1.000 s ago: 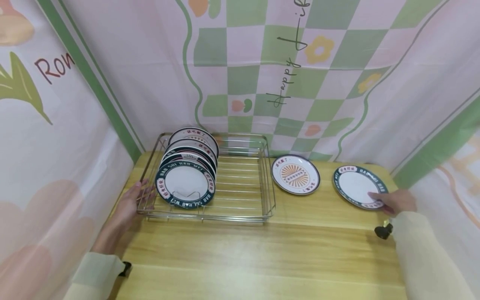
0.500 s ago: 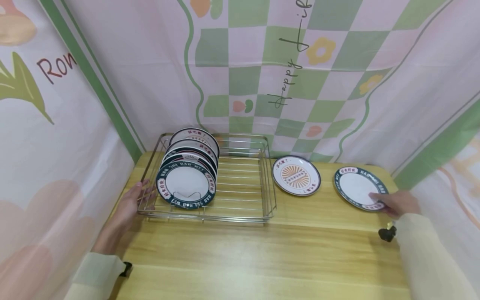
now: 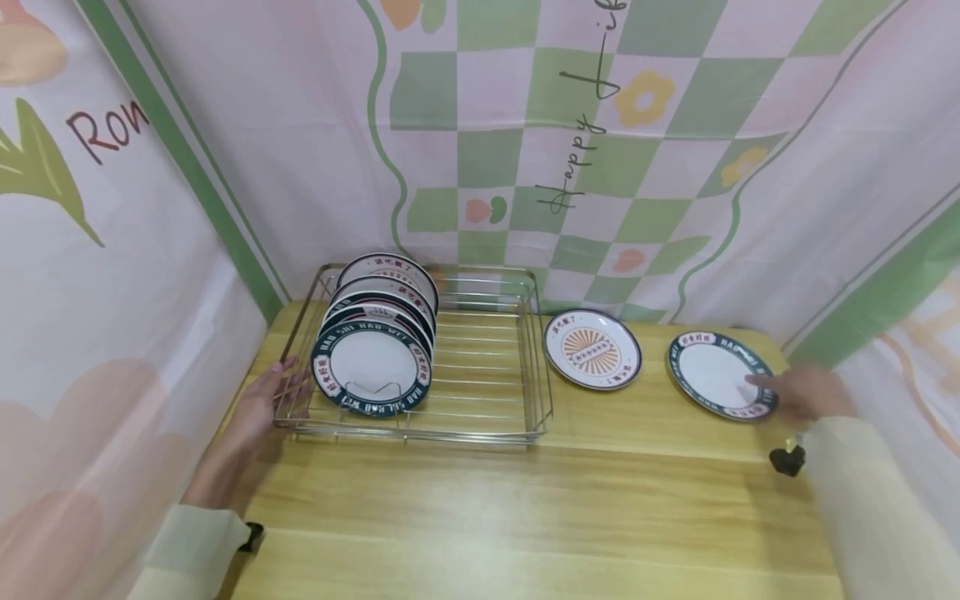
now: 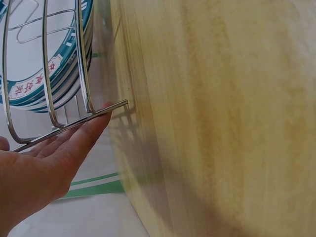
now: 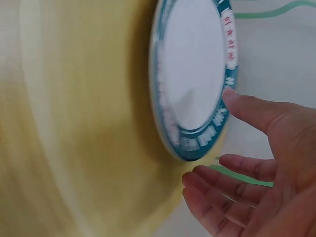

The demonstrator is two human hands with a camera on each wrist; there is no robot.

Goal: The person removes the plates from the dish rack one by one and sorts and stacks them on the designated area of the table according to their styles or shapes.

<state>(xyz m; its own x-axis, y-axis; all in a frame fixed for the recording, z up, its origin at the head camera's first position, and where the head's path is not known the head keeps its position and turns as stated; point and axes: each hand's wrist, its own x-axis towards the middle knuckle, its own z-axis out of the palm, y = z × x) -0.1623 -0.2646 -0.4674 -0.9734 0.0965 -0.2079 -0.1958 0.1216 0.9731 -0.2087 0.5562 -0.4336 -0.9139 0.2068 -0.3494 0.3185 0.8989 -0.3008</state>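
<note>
A wire dish rack (image 3: 480,367) stands on the wooden table (image 3: 525,500) at the back left, with several round plates (image 3: 372,367) upright in its left end. My left hand (image 3: 262,400) rests with straight fingers against the rack's left front corner (image 4: 98,111). A teal-rimmed white plate (image 3: 716,371) lies flat at the table's right end. My right hand (image 3: 798,392) is at its near right rim, thumb (image 5: 247,106) touching the rim (image 5: 217,123), fingers spread and holding nothing.
A plate with an orange sunburst (image 3: 592,350) lies flat between the rack and the teal-rimmed plate. Printed cloth walls close in the table on the left, back and right. The table's right edge runs just beside my right hand.
My right hand has shifted a little to the right and back along the teal-rimmed plate's rim. The left hand and the rack have stayed put.
</note>
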